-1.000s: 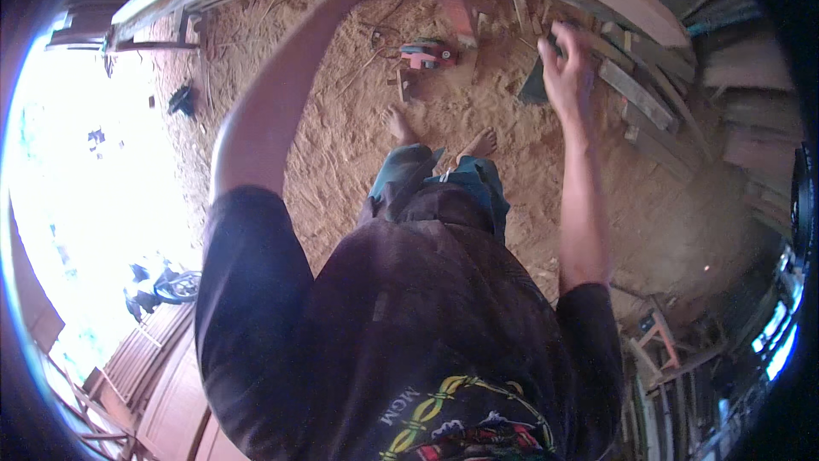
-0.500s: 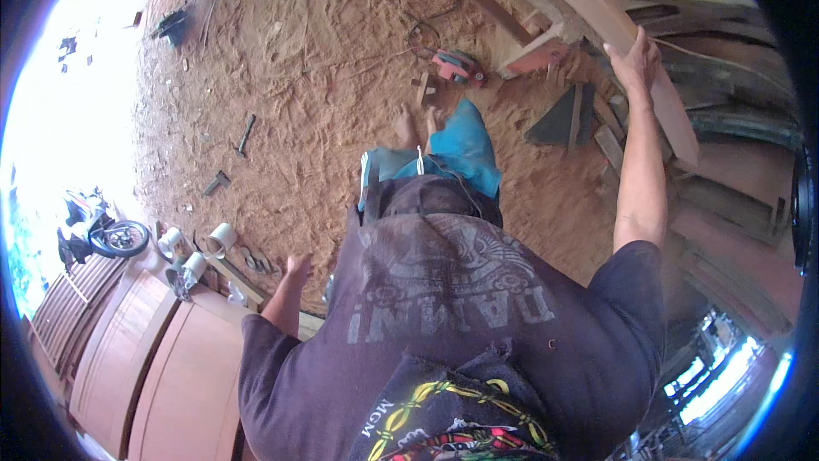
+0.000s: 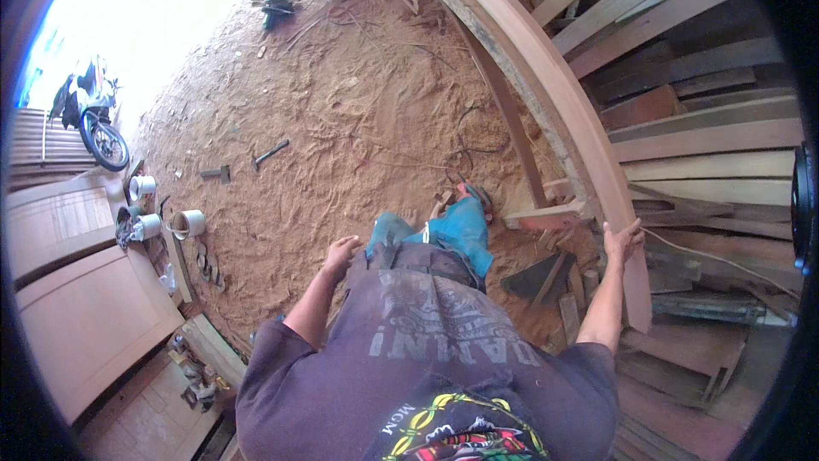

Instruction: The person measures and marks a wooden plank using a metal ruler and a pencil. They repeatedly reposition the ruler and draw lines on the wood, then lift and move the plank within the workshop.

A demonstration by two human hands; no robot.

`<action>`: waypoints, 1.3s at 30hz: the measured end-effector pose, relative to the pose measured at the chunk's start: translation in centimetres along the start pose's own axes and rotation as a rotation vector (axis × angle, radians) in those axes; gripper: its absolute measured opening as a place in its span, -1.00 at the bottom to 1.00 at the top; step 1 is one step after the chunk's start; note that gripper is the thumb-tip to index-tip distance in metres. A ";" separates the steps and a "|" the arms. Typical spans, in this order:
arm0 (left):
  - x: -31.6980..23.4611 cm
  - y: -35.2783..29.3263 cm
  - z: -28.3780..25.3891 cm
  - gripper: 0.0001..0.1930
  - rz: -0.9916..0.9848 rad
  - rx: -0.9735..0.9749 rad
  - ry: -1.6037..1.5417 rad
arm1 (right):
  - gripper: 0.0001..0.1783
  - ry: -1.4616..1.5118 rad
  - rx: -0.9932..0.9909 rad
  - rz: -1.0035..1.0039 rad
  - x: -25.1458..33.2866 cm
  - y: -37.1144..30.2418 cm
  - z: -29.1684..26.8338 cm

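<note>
My right hand (image 3: 624,241) grips a long, pale wooden plank (image 3: 589,128) near its close end, with the thumb on one edge and the fingers over the other. The plank lies along a rough-edged timber bench (image 3: 520,60) at the right and runs away toward the top. My left hand (image 3: 343,252) hangs in the air beside my hip, its fingers loosely curled. Nothing shows in that hand, and it touches no object. In front of my legs, a red power tool (image 3: 465,191) on the ground is mostly hidden by my blue shorts.
Stacked boards (image 3: 708,137) fill the right side. Two hammers (image 3: 271,154) lie on the sandy floor. At the left are white buckets (image 3: 189,223), wooden door panels (image 3: 98,316) and a motorcycle (image 3: 104,141). A dark triangular piece (image 3: 539,280) lies by the bench, near a loose cable (image 3: 465,154).
My view has turned left and moved forward, so the red tool is now largely covered. My left hand has swung forward and inward. My right hand stays on the plank near its end.
</note>
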State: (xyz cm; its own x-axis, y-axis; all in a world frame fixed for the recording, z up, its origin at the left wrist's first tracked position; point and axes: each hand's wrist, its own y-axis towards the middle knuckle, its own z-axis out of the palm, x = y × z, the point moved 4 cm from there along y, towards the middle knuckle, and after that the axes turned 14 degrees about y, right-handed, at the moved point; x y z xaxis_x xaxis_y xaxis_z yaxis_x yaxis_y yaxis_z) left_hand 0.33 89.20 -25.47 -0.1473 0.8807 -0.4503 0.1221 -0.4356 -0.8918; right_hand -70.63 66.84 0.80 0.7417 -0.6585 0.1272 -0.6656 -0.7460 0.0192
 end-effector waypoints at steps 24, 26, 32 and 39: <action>4.9 1.0 -2.6 -0.65 0.239 -0.218 -0.167 | 0.24 0.046 -0.063 -0.126 -1.6 -0.2 0.7; 7.8 3.0 -3.4 -0.66 0.180 -0.231 -0.166 | 0.22 0.040 -0.055 -0.109 -1.9 -0.1 0.9; 10.6 4.7 -3.8 -0.68 0.291 -0.244 0.138 | 0.21 0.075 -0.033 -0.119 -1.5 -0.2 1.0; 3.6 4.3 -2.4 -0.66 0.437 -0.090 0.769 | -0.03 0.427 0.003 -0.403 -2.5 -1.2 -1.3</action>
State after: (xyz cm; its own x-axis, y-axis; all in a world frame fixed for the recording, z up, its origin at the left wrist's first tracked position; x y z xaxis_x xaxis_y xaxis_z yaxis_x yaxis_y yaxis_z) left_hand 2.65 90.93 -30.85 0.6266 0.5347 -0.5670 0.0949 -0.7745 -0.6255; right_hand -71.80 69.52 1.75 0.8372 -0.2252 0.4984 -0.3371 -0.9301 0.1460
